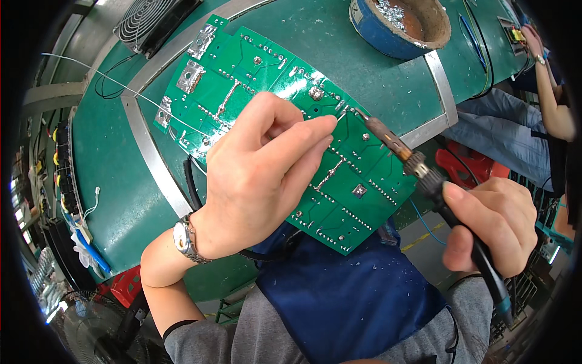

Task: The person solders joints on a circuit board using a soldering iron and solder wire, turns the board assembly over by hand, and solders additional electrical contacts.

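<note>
A large green circuit board lies tilted in front of me, its soldered side up, with rows of joints and several silvery solder patches. Above its middle, my left hand pinches a thin strand of solder wire; a long tail of wire runs out to the upper left. My right hand is wrapped round the black handle of a soldering iron. The iron's tip is at the board's upper right edge, close to the end of the solder wire. Whether tip and wire touch I cannot tell.
The green tabletop has metal strips across it. A blue-rimmed bowl with solder scraps stands at the back, and a black fan at the back left. Another person's hand works at the far right. A blue apron covers my lap.
</note>
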Available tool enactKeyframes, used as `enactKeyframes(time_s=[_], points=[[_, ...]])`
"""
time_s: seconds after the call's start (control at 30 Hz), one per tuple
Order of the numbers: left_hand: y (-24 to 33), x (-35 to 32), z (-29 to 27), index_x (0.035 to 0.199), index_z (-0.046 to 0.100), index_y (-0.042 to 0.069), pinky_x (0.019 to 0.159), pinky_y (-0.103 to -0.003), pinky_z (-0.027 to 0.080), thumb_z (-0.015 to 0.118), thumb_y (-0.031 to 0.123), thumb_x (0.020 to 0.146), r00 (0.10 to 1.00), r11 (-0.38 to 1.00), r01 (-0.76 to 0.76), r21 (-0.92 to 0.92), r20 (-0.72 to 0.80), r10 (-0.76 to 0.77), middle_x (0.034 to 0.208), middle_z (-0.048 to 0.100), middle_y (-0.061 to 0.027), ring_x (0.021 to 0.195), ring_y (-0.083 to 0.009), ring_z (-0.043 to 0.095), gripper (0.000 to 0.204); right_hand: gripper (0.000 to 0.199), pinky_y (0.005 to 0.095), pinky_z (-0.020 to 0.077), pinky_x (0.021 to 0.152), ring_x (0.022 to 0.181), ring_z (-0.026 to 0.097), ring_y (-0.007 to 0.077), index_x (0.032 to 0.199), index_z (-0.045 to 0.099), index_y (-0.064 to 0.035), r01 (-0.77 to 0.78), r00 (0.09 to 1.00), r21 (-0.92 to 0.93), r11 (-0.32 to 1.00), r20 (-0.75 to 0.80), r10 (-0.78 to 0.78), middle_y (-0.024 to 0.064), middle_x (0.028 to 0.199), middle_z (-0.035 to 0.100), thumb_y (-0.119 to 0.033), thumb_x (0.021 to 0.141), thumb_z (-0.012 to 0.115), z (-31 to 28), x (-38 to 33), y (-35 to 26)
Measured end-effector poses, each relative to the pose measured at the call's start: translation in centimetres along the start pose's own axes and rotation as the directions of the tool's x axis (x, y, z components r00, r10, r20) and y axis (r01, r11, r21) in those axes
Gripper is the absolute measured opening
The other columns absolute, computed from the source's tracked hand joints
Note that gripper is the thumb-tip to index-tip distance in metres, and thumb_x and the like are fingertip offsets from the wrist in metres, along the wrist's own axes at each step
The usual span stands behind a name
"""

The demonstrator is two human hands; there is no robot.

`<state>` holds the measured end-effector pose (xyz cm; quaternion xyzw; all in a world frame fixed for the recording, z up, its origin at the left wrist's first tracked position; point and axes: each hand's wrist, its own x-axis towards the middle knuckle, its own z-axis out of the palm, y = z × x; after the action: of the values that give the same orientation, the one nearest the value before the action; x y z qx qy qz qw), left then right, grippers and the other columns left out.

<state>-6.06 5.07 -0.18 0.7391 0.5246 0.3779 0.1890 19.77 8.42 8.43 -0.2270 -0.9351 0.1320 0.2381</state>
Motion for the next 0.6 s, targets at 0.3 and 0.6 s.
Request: enactKeyframes(time_s=[0.3,0.6], points=[[0.3,-0.2,0.6,0.1,0.074,0.005,0.054,-0.027,0.046,0.078,-0.002,0.075,0.995,0.996,-0.082,-0.021,0.047,0.083,0.083,0.058,-0.0046,0.065,-0.014,0.058,0.026,0.024,0.0258,0.0423,0.04,0.048,0.056,0.0149,0.099,0.071,0.0055,-0.034,0.999,0.013,0.999,0.003,0.034,0.005,0.065,0.061,-0.014,0.085,0.071,-0.1,-1.3,-0.2],[0.3,0.2,1.4,0.099,0.072,0.004,0.055,-0.03,0.047,0.076,-0.001,0.071,0.989,0.99,-0.139,-0.017,0.041,0.14,0.08,0.054,-0.0039,0.066,-0.017,0.057,0.028,0.025,0.0256,0.0394,0.038,0.045,0.055,0.0167,0.092,0.069,0.0102,0.118,0.99,-0.071,0.991,-0.065,-0.122,0.0083,0.062,0.061,-0.014,0.084,0.067,1.2,-1.4,-0.1]])
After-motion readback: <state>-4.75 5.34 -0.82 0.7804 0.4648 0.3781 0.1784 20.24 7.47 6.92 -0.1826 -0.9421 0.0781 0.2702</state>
